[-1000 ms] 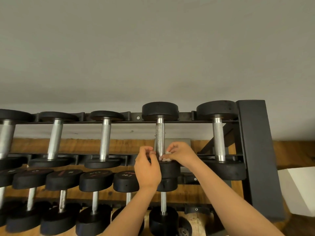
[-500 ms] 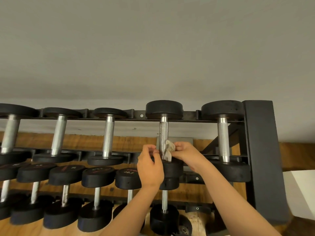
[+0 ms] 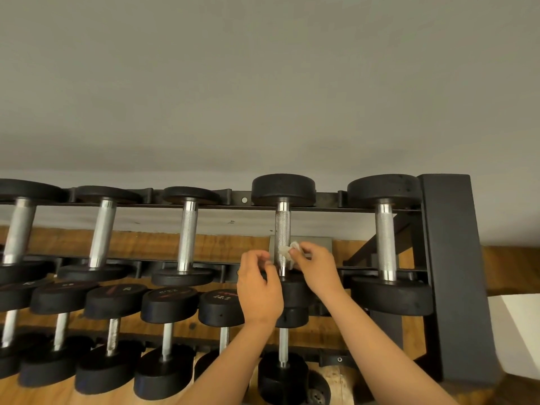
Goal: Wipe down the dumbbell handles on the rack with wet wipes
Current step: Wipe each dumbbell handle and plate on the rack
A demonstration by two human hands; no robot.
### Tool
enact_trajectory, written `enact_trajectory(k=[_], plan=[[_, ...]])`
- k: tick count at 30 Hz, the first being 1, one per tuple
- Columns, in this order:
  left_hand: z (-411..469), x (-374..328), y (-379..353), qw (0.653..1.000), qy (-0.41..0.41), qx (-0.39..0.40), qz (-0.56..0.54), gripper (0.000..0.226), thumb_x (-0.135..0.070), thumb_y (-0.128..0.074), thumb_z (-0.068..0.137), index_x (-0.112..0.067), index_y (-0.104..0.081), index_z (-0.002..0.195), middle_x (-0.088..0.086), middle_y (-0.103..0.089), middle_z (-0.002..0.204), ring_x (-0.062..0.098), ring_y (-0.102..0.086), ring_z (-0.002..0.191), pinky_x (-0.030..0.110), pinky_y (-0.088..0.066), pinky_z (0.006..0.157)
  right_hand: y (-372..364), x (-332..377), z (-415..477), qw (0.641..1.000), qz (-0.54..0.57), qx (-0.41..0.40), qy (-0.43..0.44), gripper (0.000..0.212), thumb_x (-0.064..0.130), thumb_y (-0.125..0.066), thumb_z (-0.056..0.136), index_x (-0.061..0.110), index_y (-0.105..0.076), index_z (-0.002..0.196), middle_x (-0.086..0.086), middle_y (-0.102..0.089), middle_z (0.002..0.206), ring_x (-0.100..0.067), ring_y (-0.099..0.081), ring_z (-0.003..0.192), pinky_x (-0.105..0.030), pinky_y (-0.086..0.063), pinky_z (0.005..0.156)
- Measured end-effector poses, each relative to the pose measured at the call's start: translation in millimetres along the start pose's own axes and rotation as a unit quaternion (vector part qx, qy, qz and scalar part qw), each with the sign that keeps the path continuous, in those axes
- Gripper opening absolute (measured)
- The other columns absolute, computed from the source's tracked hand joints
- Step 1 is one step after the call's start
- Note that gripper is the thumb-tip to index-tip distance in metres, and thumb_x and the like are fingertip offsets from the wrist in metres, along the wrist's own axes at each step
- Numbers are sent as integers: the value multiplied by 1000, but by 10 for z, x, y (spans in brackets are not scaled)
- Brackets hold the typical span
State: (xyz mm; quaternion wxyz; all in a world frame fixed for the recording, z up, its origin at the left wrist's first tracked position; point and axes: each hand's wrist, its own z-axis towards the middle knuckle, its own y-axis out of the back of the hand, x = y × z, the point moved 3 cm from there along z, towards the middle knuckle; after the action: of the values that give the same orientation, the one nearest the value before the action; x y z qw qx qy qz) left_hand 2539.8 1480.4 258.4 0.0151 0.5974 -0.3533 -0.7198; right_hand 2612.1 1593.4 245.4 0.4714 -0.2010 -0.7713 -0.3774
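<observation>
Right hand [image 3: 317, 270], centre-right of frame: fingers [image 3: 304, 249] closed in a pinch on a crumpled white wet wipe [image 3: 287, 252]
Wipe sits bunched at the fingertips, pressed to the right side of the knurled steel dumbbell handle [image 3: 282, 229], low on the handle, just above the near black head [image 3: 293, 289]
Most of the wipe is on the handle's right and front; how far it wraps round the back can't be seen
Upper part of the handle is bare metal, up to the far head [image 3: 283, 190]
Left hand [image 3: 258, 290], just left of the same handle: fingers [image 3: 261, 255] curled in, thumb near the index tip, nothing visible in the grip
Can't tell whether the left fingertips touch the handle; they are just beside it, level with the wipe
Left palm covers part of the near head
This dumbbell is second from the right on the top tier of the black rack [image 3: 453, 273]; one more dumbbell [image 3: 385, 244] to its right, three to its left
Lower tier below holds a row of dumbbells, one head marked 22.5 [image 3: 221, 305]
Grey wall [image 3: 263, 83] fills the upper half of the frame
</observation>
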Motion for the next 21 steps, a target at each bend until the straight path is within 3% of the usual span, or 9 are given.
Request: enact_trajectory(k=[1,3,5,8,11,17,21], plan=[[-2,-6,0,1000,-2,0,1,16,-9,-49,93,-25,-54,95,-10,-55,93,5,-56,85,16,-40,69,12,13,-2,1000,16,-16,-1,4,16,-62,94,14,-58,96,10,-59,82,-3,-57,77,-17,-48,71],[0,-7,4,1000,-3,-1,0,16,-9,-49,94,-25,-54,93,-10,-55,92,6,-56,85,16,-40,69,22,14,0,999,29,-37,-9,11,12,-62,93,13,-53,100,11,-57,88,-4,-58,83,-21,-53,75],[-2,-2,6,1000,-1,-1,0,16,-9,-50,94,-24,-54,93,-11,-55,91,6,-56,85,16,-40,70,21,3,10,999,24,-39,-15,6,11,-63,92,13,-57,93,5,-60,87,-10,-60,85,-29,-55,80],[-1,0,4,1000,-3,-2,2,15,-10,-49,93,-24,-54,92,-10,-56,91,8,-56,85,18,-41,71,22,-5,9,999,24,-32,-21,6,15,-65,91,14,-64,86,2,-65,85,-12,-61,84,-23,-50,79],[-2,-6,3,1000,-3,3,2,14,-11,-49,93,-24,-54,91,-11,-56,90,11,-56,86,19,-41,72,21,-14,-18,998,55,-7,-26,12,20,-67,91,10,-70,86,-1,-68,84,-13,-63,85,-25,-49,80],[-2,-6,2,1000,-4,3,0,11,-17,-47,92,-24,-55,90,-10,-57,90,13,-57,86,26,-47,73,13,37,-84,986,140,55,-71,16,23,-61,94,17,-75,93,0,-72,95,-15,-65,94,-28,-52,86],[1,12,-7,1000,-10,4,5,17,-9,-50,94,-23,-58,87,-11,-57,88,11,-57,85,23,-45,73,62,78,-81,985,121,105,-63,12,22,-64,92,21,-76,95,5,-73,98,-10,-64,97,-25,-50,88]])
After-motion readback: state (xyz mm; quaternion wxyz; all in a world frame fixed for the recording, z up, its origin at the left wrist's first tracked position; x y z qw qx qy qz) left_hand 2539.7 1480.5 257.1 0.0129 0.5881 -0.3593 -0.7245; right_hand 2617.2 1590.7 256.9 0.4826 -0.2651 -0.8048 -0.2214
